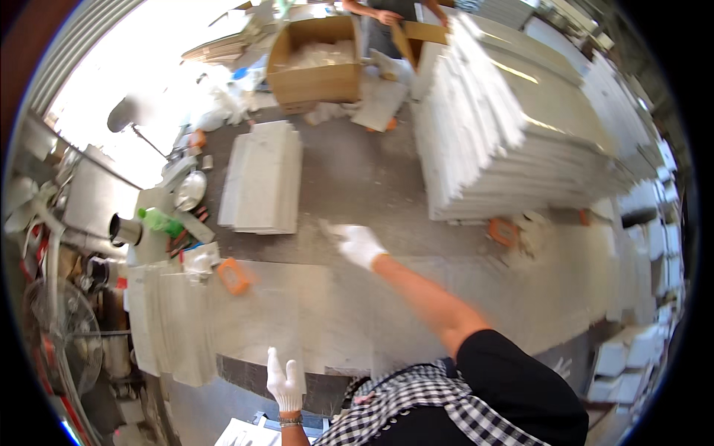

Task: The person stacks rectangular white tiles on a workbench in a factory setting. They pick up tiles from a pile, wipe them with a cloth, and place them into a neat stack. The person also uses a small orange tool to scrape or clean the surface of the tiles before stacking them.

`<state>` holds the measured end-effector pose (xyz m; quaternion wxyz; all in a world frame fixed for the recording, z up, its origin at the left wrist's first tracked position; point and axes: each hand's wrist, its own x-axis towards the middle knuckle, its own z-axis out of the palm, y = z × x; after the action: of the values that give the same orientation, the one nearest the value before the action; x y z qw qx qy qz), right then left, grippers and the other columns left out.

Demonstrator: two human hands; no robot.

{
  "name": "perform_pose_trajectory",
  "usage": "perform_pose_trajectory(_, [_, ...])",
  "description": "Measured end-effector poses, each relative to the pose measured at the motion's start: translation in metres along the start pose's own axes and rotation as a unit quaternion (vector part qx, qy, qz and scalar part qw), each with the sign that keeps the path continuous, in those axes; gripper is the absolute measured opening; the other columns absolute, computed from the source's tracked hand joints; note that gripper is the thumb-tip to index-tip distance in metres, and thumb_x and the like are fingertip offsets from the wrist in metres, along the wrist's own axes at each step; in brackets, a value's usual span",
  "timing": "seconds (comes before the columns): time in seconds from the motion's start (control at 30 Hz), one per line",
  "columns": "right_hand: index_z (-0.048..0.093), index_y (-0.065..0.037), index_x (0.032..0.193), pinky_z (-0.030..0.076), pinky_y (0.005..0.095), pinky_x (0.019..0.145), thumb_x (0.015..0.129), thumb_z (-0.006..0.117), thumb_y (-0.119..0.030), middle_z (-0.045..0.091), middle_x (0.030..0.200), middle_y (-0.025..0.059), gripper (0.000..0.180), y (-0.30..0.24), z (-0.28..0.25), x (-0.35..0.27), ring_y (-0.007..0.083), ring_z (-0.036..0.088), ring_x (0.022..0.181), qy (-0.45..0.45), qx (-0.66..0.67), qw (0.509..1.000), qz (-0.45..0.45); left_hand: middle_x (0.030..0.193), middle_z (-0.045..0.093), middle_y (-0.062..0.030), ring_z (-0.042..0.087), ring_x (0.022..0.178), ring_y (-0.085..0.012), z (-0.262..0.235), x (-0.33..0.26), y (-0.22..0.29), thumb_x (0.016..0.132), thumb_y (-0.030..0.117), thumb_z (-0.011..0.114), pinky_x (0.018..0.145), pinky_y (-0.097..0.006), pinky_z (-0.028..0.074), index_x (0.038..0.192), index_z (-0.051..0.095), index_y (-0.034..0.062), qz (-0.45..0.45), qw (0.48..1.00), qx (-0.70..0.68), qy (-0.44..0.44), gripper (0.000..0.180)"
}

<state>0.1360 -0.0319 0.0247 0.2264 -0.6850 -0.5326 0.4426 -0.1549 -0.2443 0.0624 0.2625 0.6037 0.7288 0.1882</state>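
My right hand (359, 246), in a white glove, stretches out over the middle of the worktable (364, 178). Its fingers look closed, and a small pale thing, smeared by motion, sticks out at their tips toward the left. Just beyond them lies a low stack of white marble-look slabs (264, 178). My left hand (284, 383), gloved too, is held up at the table's near edge with fingers stretched and nothing in them. Pale flat slabs (275, 297) line the near side of the table.
A tall stack of white slabs (476, 149) rises at the right. An open cardboard box (316, 85) stands at the back, near another person's hand (388, 16). Orange blocks (233, 276), a green bottle (158, 221) and a fan (63, 338) are at the left.
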Motion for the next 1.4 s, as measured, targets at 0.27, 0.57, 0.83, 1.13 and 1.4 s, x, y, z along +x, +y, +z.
perform_pose_trajectory(0.27, [0.044,-0.009,0.156,0.033,0.0653,0.118,0.096,0.067,-0.042,0.032,0.168,0.0215,0.072,0.012,0.046,-0.109,0.0478,0.031,0.153,0.045,-0.299,0.932,-0.199,0.158,0.046,-0.031,0.039,0.149,-0.0498,0.022,-0.052,-0.017,0.098,0.025,0.069,0.124,-0.056,0.028,0.153,0.047,-0.0041,0.038,0.998,0.056,-0.014,0.065])
perform_pose_trajectory(0.57, [0.018,-0.005,0.168,0.003,0.0692,0.125,0.097,0.046,-0.074,0.018,0.173,0.0281,0.103,0.2,-0.092,-0.335,0.0467,0.018,0.159,0.015,-0.28,0.901,0.332,0.161,0.04,-0.032,0.031,0.149,-0.0559,0.078,-0.06,0.021,0.089,0.029,0.076,0.122,-0.068,0.018,0.151,0.047,-0.0002,0.24,0.96,0.078,-0.124,0.075])
perform_pose_trajectory(0.83, [0.032,-0.002,0.164,0.019,0.0641,0.119,0.093,0.058,-0.068,0.033,0.168,0.0239,0.1,0.247,-0.13,-0.365,0.0457,0.026,0.154,0.267,-0.413,0.814,0.31,0.159,0.039,-0.031,0.036,0.144,-0.0526,0.115,-0.056,0.11,0.089,0.041,0.074,0.113,-0.069,0.027,0.151,0.044,0.0015,0.263,0.94,0.159,-0.148,0.079])
perform_pose_trajectory(1.13, [0.038,-0.003,0.161,0.017,0.0719,0.12,0.095,0.055,-0.067,0.032,0.169,0.0236,0.094,0.277,-0.139,-0.392,0.0463,0.025,0.155,0.265,-0.385,0.849,0.247,0.162,0.041,-0.0287,0.039,0.147,-0.0494,0.154,-0.089,0.2,0.1,0.044,0.065,0.117,-0.064,0.032,0.153,0.05,0.0076,0.181,0.976,0.094,-0.08,0.066])
perform_pose_trajectory(1.4, [0.039,-0.019,0.164,0.01,0.0716,0.123,0.099,0.049,-0.065,0.03,0.172,0.0168,0.081,0.375,-0.215,-0.5,0.046,0.02,0.158,0.087,-0.349,0.926,0.114,0.174,0.014,-0.0282,0.015,0.157,-0.0543,0.186,-0.156,0.242,0.099,0.061,0.057,0.117,-0.077,0.021,0.167,0.026,0.0078,0.136,0.932,0.32,-0.107,0.092])
